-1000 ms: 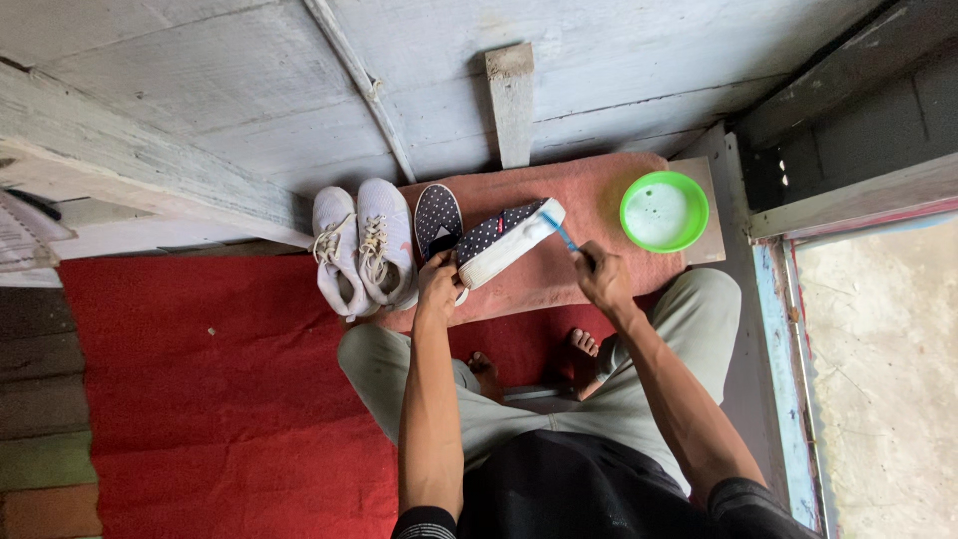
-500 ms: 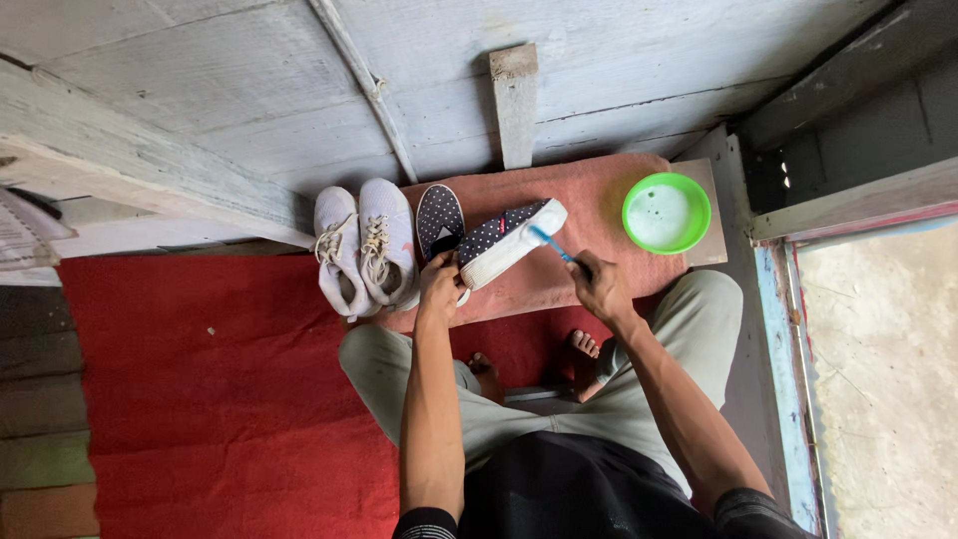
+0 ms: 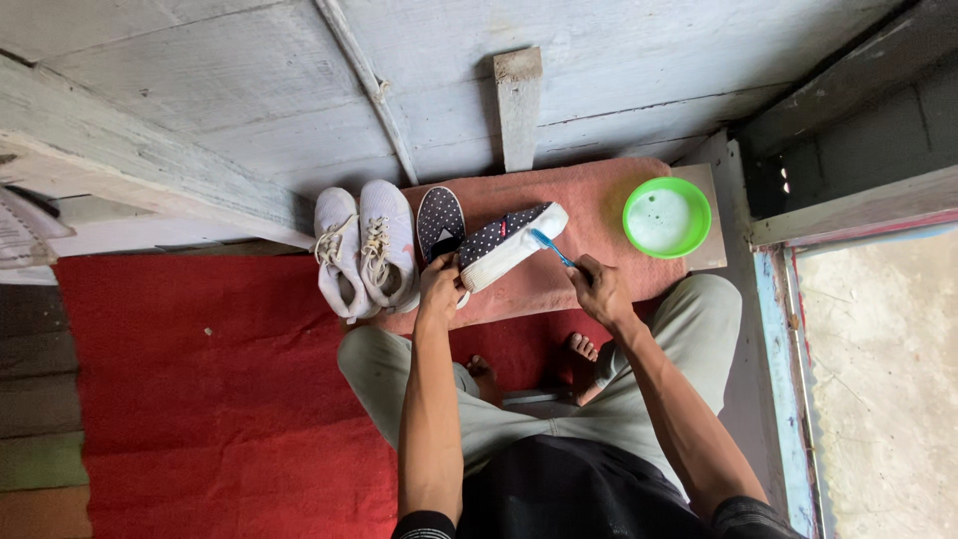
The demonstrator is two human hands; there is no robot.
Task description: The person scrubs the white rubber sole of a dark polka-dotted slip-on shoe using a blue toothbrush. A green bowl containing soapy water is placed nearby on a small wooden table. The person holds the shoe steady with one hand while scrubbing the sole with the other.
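Unchanged, as I see it: my left hand (image 3: 439,284) still clasps the dotted shoe (image 3: 504,245); my right hand (image 3: 597,289) still pinches the blue toothbrush (image 3: 551,248) against its sole.

Single head-worn view, looking steeply down from above onto lap and floor. Near enough to fill lower centre with both forearms; mat (image 3: 589,215) and wooden wall (image 3: 249,90) across the upper frame.

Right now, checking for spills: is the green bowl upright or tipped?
Upright. The green bowl sits flat on the mat's corner, its round rim facing up, with pale whitish liquid inside.
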